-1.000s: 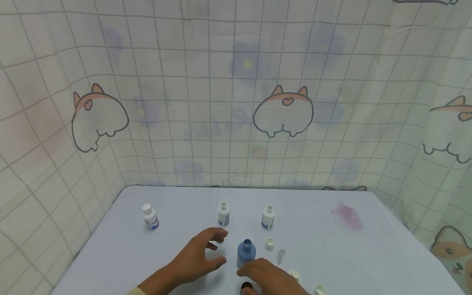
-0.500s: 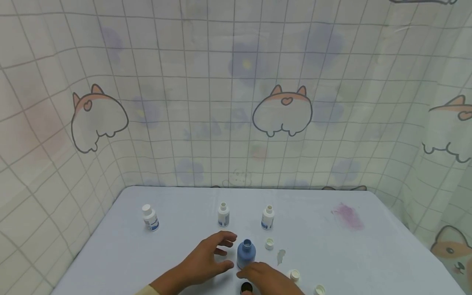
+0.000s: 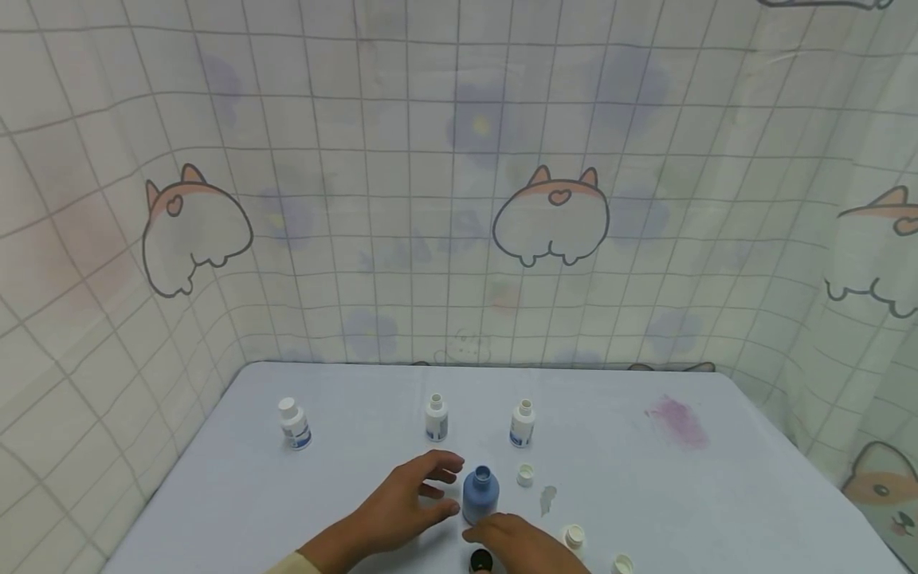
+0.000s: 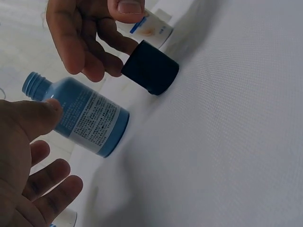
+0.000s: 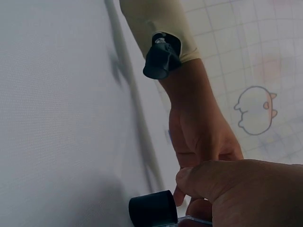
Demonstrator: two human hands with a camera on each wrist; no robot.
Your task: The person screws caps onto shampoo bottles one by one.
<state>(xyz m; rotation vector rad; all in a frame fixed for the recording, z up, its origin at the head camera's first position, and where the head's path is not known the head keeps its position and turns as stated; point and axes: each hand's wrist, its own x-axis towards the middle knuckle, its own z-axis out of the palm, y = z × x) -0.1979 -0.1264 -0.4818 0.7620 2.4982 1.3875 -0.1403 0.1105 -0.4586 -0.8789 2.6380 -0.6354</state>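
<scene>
Evidently, the work in hand is only partway along, judged from how the bottles and caps lie. A blue cylindrical bottle with a white printed label (image 3: 480, 500) stands upright on a white-covered bench (image 3: 688, 494), its narrow mouth bare. With that bottle as the clock's centre and twelve at the far side, the left hand (image 3: 402, 508) is at nine o'clock, its grip wide and bowed toward the bottle, holding nothing; whether the thumb touches the bottle I cannot tell. The right hand (image 3: 531, 546) is at five, its grip loose and wide too, the fingers just beside a black cylindrical cap (image 3: 480, 560) at six; contact there is unclear. This cap, seemingly the blue bottle's own, stands apart from it. Farther out, two small white bottles without caps stand at eleven (image 3: 436, 418) and one (image 3: 522, 425), while a capped white bottle (image 3: 295, 426) stands at ten. A small white cap (image 3: 526, 475) lies near two; of two white round pieces toward four, the nearer (image 3: 574, 536) and the farther (image 3: 622, 564), I cannot tell whether they are caps. So one bottle wears its cap and three are uncovered.
</scene>
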